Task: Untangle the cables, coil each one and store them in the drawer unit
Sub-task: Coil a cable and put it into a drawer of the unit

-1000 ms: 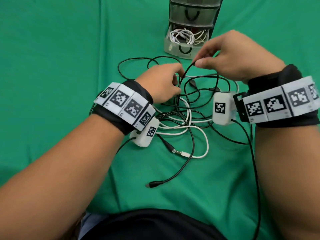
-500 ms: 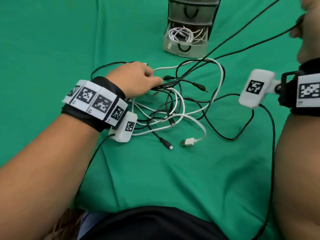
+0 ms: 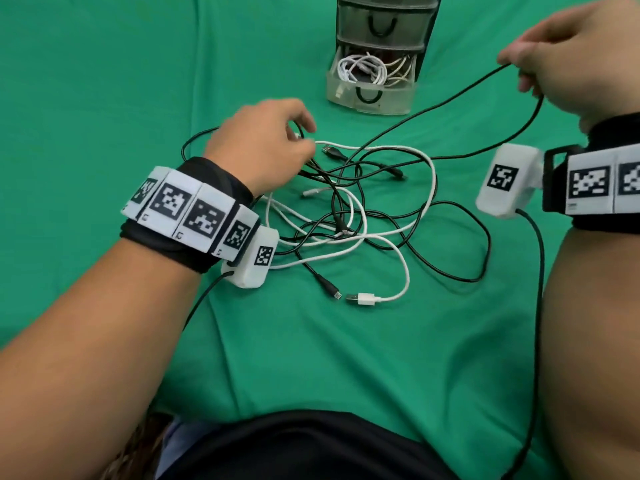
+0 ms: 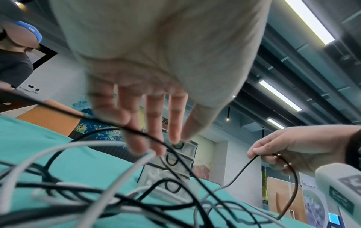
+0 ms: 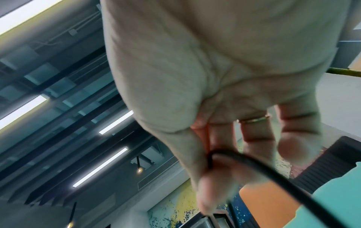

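A tangle of black and white cables (image 3: 349,216) lies on the green cloth in the middle. My left hand (image 3: 304,140) reaches onto its far left side; in the left wrist view its fingers (image 4: 154,138) are straight and touch the strands. My right hand (image 3: 516,67) is raised at the upper right and pinches a loop of black cable (image 3: 433,105) between thumb and fingers (image 5: 210,169). That cable runs down into the tangle. The drawer unit (image 3: 381,26) stands at the back, its bottom drawer (image 3: 374,102) pulled open with a coiled white cable (image 3: 360,69) inside.
A white USB plug (image 3: 363,299) and a black plug (image 3: 332,291) lie at the near side of the tangle. The wrist camera lead (image 3: 538,306) hangs from my right wrist. Another person (image 4: 15,46) is at the left in the left wrist view.
My right hand drew the black cable up and to the right out of the tangle, then came lower into view. My left hand stayed on the tangle's far left side.
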Available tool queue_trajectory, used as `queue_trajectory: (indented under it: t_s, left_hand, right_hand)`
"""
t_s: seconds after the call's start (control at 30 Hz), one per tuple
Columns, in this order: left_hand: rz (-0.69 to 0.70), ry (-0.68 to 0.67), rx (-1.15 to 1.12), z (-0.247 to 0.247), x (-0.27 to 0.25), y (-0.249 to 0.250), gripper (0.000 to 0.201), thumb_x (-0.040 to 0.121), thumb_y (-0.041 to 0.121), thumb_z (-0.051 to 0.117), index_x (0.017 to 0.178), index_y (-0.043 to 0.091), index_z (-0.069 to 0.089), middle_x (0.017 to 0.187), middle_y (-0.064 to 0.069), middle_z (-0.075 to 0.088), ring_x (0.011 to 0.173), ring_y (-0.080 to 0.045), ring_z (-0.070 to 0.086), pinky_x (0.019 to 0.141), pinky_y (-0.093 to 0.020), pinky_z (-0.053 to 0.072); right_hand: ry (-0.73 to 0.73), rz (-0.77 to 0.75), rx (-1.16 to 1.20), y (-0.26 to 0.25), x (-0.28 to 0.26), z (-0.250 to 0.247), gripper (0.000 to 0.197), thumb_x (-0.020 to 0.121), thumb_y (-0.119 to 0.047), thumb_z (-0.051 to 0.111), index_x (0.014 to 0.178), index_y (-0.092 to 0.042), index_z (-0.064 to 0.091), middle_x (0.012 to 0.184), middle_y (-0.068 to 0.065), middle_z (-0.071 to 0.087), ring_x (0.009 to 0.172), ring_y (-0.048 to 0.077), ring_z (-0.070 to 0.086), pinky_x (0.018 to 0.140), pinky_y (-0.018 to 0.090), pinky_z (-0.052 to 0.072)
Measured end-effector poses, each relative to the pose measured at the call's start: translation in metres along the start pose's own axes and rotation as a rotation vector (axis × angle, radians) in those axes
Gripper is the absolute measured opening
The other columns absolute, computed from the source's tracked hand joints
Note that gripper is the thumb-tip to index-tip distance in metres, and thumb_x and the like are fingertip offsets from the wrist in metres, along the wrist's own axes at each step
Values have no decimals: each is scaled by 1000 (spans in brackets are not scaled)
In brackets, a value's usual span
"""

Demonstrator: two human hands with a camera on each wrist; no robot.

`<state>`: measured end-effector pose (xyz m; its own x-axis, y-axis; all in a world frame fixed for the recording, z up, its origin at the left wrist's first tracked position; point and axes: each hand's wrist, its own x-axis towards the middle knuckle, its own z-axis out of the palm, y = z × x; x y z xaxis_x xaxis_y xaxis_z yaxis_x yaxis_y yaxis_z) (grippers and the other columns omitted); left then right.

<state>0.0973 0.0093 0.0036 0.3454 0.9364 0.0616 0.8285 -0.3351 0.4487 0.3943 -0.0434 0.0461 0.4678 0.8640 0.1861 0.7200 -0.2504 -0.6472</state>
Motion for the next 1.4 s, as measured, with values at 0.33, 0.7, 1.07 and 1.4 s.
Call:
queue_trajectory:
  t_s: [0.33,0.7,1.07,1.4]
  left_hand:
    - [129,-12,-56,9,16,30,28,86,20,57,108,31,69,107,11,68,87,-9,56,90,-22,43]
    - [-38,-341,239,32,23,24,30,77,44,71,90,17,69,86,-6,68,84,-30,62,79,-38,54]
    - [38,-320,155,29,19,22,20,83,36,66,98,32,54,81,11,52,94,-25,54,90,-38,48]
    - [46,-357,86,29,19,19,40,92,60,52,74,27,66,69,4,61,78,-22,58,74,-31,46]
  right_hand:
    - [-239,-174,-367,-40,-16,29,50,88,-53,64,134,-34,54,154,5,37,142,32,32,117,52,25]
    - [-542,-336,-300,-64,-40,90,33,101,-12,49,124,-29,67,133,3,63,123,21,56,97,24,38]
    - [-454,-247,-213,-57,-33,87,11,87,-22,74,96,-24,79,71,-12,63,76,11,58,78,23,44]
    - [-286,-137,-102,-48,-26,60,7,82,-35,78,83,-28,77,75,-10,69,76,11,70,63,21,46]
